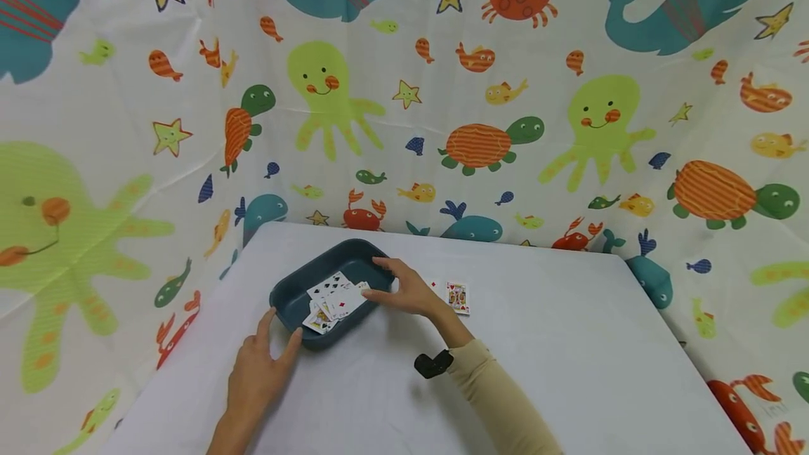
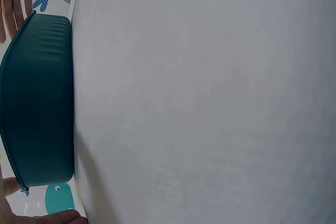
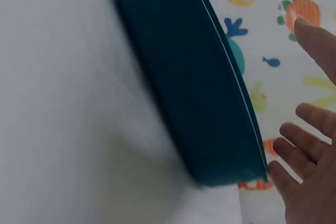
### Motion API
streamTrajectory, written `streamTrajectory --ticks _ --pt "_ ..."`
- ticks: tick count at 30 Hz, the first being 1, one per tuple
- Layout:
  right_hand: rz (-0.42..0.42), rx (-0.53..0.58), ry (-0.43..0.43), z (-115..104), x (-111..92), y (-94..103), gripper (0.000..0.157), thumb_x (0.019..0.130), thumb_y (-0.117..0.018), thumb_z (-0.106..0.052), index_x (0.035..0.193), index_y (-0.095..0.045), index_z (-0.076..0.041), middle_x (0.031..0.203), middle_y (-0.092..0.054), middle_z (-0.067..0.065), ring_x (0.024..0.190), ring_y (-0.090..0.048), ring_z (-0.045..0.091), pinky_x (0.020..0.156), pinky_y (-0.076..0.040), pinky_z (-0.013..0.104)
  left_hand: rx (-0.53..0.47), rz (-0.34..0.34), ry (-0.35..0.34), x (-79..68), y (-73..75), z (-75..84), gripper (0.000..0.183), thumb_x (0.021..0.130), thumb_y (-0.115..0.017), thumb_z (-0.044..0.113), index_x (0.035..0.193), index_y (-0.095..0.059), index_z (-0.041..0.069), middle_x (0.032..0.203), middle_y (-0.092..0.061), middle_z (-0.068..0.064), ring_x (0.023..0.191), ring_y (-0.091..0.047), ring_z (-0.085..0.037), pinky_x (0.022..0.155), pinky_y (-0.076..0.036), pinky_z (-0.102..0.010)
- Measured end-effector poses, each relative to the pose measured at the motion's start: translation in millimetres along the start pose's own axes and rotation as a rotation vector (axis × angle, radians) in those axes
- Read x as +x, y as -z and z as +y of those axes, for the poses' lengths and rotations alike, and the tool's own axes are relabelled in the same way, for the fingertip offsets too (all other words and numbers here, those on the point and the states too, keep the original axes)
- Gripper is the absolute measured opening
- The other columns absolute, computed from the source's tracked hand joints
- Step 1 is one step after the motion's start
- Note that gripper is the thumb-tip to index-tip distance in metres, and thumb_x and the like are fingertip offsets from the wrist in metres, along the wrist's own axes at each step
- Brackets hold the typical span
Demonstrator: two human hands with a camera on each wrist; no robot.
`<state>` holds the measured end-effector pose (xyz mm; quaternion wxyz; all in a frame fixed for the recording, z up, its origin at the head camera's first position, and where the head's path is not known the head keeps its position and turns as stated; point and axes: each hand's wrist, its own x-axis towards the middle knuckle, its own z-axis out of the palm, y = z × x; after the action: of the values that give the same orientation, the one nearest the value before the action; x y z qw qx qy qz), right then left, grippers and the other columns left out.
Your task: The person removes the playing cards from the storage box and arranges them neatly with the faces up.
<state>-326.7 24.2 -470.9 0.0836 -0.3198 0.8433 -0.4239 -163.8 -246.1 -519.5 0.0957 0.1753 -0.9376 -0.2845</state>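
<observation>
A dark teal plastic tub stands on the white-covered table with several playing cards lying loosely overlapped inside it. At its near left corner is my left hand, thumb and fingers spread, fingertips at the rim. My right hand is at the tub's right end, its fingers apart and nothing held between them. In the right wrist view, the spread fingers of that hand are beside the tub's rim. The left wrist view shows the tub's outer wall but not the cards.
Just right of my right hand, a red-suited face card lies face up on the table. Beside it a diamond card is partly hidden by the hand. A sea-animal printed curtain hangs behind the table and along its sides.
</observation>
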Motion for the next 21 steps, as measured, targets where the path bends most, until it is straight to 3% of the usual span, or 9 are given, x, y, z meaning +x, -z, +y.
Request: streamTrajectory --ticks 8,15,21 --pt "-0.053 -0.048 0.007 -11.5 20.4 -24.9 0.081 0.087 -0.076 -0.048 0.154 -0.046 -0.014 0.157 -0.045 0.006 0.144 -0.043 0.023 0.115 -0.037 0.048 0.001 0.004 -0.006 -0.9 -0.8 1.1 0.085 0.097 -0.053 0.065 0.158 -0.029 0.010 0.116 -0.055 -0.038 0.096 -0.061 -0.048 0.074 -0.052 -0.063" --pt "-0.123 -0.124 -0.015 -15.7 35.0 -30.3 0.083 0.085 -0.080 -0.045 0.152 -0.047 -0.008 0.157 -0.047 0.009 0.145 -0.043 0.025 0.116 -0.036 0.047 -0.001 0.004 -0.001 -1.5 -1.0 1.4 0.084 0.098 -0.055 0.063 0.158 -0.030 0.010 0.117 -0.056 -0.038 0.097 -0.062 -0.047 0.075 -0.052 -0.063" --pt "-0.181 -0.232 -0.089 -19.8 46.6 -33.1 0.090 0.082 -0.082 -0.051 0.154 -0.045 -0.011 0.159 -0.043 0.007 0.149 -0.038 0.026 0.118 -0.033 0.047 -0.003 0.000 -0.005 -1.1 0.8 1.1 0.084 0.098 -0.052 0.066 0.158 -0.029 0.011 0.120 -0.055 -0.039 0.101 -0.062 -0.049 0.077 -0.052 -0.064"
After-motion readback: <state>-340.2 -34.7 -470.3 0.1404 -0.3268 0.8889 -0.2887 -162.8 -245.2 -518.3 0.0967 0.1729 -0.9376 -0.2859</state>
